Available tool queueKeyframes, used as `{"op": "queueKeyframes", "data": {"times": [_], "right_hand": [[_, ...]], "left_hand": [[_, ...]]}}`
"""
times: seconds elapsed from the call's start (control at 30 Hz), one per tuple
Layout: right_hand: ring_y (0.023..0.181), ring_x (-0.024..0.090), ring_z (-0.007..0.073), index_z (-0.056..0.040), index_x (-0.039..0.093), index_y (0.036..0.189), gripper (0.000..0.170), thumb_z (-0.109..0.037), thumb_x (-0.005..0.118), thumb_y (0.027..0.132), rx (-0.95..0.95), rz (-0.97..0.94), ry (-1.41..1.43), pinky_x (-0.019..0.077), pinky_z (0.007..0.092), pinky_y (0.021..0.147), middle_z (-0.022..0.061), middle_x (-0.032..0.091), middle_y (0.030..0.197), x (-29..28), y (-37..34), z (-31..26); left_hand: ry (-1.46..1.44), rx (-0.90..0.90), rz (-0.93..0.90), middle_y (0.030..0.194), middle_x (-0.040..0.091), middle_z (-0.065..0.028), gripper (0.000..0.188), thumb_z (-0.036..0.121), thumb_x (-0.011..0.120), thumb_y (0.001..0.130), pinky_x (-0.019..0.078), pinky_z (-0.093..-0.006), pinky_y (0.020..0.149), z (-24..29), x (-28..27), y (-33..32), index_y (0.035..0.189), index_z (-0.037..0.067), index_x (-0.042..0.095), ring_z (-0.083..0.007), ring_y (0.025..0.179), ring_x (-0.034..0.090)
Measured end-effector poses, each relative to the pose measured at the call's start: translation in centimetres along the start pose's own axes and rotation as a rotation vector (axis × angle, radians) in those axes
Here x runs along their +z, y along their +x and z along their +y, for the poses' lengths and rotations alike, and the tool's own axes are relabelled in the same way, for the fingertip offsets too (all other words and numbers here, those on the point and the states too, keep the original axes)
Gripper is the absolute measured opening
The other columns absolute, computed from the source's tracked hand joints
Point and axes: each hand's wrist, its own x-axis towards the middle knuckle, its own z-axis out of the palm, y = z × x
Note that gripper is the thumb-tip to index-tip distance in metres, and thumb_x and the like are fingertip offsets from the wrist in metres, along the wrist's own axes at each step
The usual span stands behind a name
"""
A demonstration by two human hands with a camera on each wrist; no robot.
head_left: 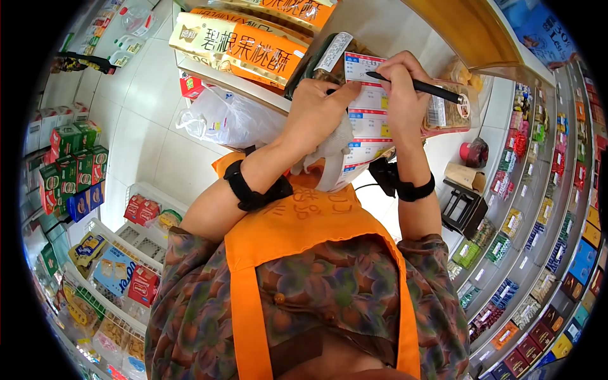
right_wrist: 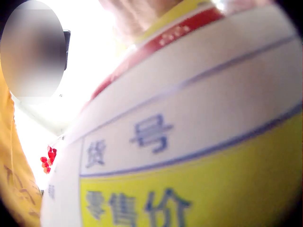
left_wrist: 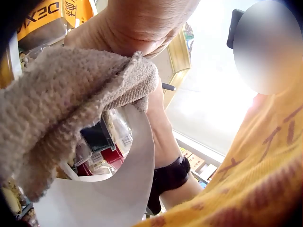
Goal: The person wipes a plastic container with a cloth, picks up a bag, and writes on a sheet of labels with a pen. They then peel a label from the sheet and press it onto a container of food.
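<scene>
In the head view, the right hand (head_left: 405, 95) pinches a black pen (head_left: 437, 90), its tip at the top label of a sheet of price labels (head_left: 367, 130). The left hand (head_left: 320, 111) lies along the sheet's left edge with bent fingers, its thumb on the paper. A grey cloth (head_left: 335, 140) hangs beneath that hand; in the left wrist view the cloth (left_wrist: 61, 99) bunches below the palm, its grip partly hidden. Handwriting shows on the top label. The right wrist view is filled by the sheet (right_wrist: 199, 109), with a yellow band.
Orange snack packages (head_left: 237, 47) and clear packed food (head_left: 453, 104) stand around the sheet. A white plastic bag (head_left: 231, 117) is beside the left forearm. Product shelves (head_left: 538, 209) curve along the right; boxes (head_left: 73, 161) and a white rack (head_left: 107, 237) stand left.
</scene>
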Motion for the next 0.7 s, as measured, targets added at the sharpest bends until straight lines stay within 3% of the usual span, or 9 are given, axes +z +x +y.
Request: {"op": "queueKeyframes", "data": {"times": [0.17, 0.27, 0.57, 0.7], "right_hand": [[0.054, 0.035, 0.0034, 0.0003, 0.057, 0.071, 0.013, -0.004, 0.048, 0.080, -0.017, 0.031, -0.005, 0.0274, 0.0199, 0.050, 0.0007, 0.053, 0.063, 0.24, 0.06, 0.32], [0.060, 0.047, 0.0074, 0.0006, 0.055, 0.068, 0.016, -0.006, 0.047, 0.080, -0.012, 0.019, -0.043, 0.0378, 0.0238, 0.057, 0.0031, 0.057, 0.064, -0.03, 0.05, 0.22], [0.060, 0.045, 0.0066, 0.0006, 0.055, 0.068, 0.017, -0.005, 0.046, 0.081, 0.005, 0.024, -0.026, 0.0365, 0.0235, 0.056, 0.0026, 0.056, 0.064, 0.00, -0.09, 0.02], [0.059, 0.041, 0.0045, -0.0007, 0.056, 0.069, 0.015, -0.009, 0.048, 0.079, 0.009, 0.029, -0.036, 0.0319, 0.0195, 0.053, 0.0011, 0.056, 0.069, -0.02, -0.17, -0.15]], "left_hand": [[0.001, 0.005, 0.005, 0.058, 0.061, -0.0064, 0.037, 0.025, 0.063, 0.087, 0.0410, -0.0268, 0.048, 0.02, 0.04, -0.04, 0.076, -0.009, 0.067, -0.0091, 0.051, 0.052], [0.006, -0.005, 0.003, 0.058, 0.060, -0.0059, 0.036, 0.025, 0.063, 0.087, 0.0405, -0.0268, 0.048, -0.01, 0.00, -0.01, 0.075, -0.009, 0.067, -0.0090, 0.051, 0.052], [0.003, 0.008, -0.003, 0.056, 0.059, -0.0051, 0.036, 0.025, 0.063, 0.087, 0.0390, -0.0266, 0.046, -0.24, -0.03, 0.10, 0.074, -0.009, 0.067, -0.0086, 0.049, 0.050], [0.013, -0.007, 0.001, 0.056, 0.059, -0.0052, 0.037, 0.026, 0.064, 0.086, 0.0386, -0.0263, 0.046, 0.02, -0.08, 0.05, 0.074, -0.009, 0.067, -0.0087, 0.049, 0.050]]}}
